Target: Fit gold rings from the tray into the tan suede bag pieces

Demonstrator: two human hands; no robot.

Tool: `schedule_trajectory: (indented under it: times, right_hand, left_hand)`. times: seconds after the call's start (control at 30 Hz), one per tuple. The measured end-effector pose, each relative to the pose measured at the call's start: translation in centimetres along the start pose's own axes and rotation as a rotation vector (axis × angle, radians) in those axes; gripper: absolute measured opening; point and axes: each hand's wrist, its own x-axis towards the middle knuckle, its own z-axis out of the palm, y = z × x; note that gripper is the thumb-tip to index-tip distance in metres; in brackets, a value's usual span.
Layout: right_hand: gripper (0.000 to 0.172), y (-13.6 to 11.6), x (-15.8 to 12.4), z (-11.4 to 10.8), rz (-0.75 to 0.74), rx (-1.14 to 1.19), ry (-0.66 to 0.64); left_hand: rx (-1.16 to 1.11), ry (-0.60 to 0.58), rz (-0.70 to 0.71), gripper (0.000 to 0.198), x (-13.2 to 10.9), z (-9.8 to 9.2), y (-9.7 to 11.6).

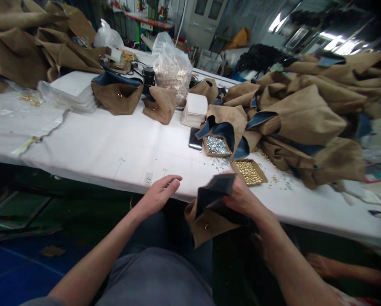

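Grey-clad lap sits closest to cam, w/ both forearms reaching fwd over it. Right hand grips a tan suede pouch w/ dark navy lining, fingers closed on its upper edge; pouch hangs below the table edge, a small brass stud showing on its front. Left hand is empty, fingers loosely curled, resting at the edge of the white table, well left of the pouch. Just beyond the right hand: small cardboard tray of gold rivets; further on, tray of silver rivets, beside a black phone.
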Motion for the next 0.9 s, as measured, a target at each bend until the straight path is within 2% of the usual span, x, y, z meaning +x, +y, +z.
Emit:
schedule_trajectory:
  times: [0.13,0.23,0.33,0.43,0.5,0.63,0.8,0.9]
  right_hand:
    - [0.010,-2.2,-3.3,-2.0,0.091,0.231,0.242]
    - [0.013,-3.2,-5.2,-1.6,0.184,0.331,0.474]
    - [0.014,-3.2,-6.6,-0.4,0.213,0.438,0.620]
    - [0.013,-2.9,-7.9,0.6,0.200,0.478,0.698]
    - [0.014,-3.0,-8.7,1.0,0.190,0.482,0.728]
    - [0.021,-4.5,-9.5,0.8,0.216,0.460,0.759]
    - [0.016,-7.1,-10.0,0.4,0.240,0.362,0.905]
    - [0.018,-7.8,-10.8,0.7,0.270,0.344,0.988]
  left_hand:
    - [-0.096,-0.257,0.078,0.064,0.1,2.3,3.4]
    - [-0.142,-0.389,0.154,0.062,0.3,5.1,5.3]
    - [-0.123,-0.388,0.208,0.067,-0.1,7.7,6.1]
    - [-0.054,-0.360,0.223,0.090,-0.5,9.3,6.2]
    - [-0.029,-0.350,0.235,0.100,-0.7,9.9,6.2]
    - [0.006,-0.335,0.326,0.101,-0.7,10.8,6.3]
    - [0.058,-0.322,0.492,0.105,-1.2,12.0,6.3]
    - [0.092,-0.354,0.538,0.104,-1.7,12.3,6.7]
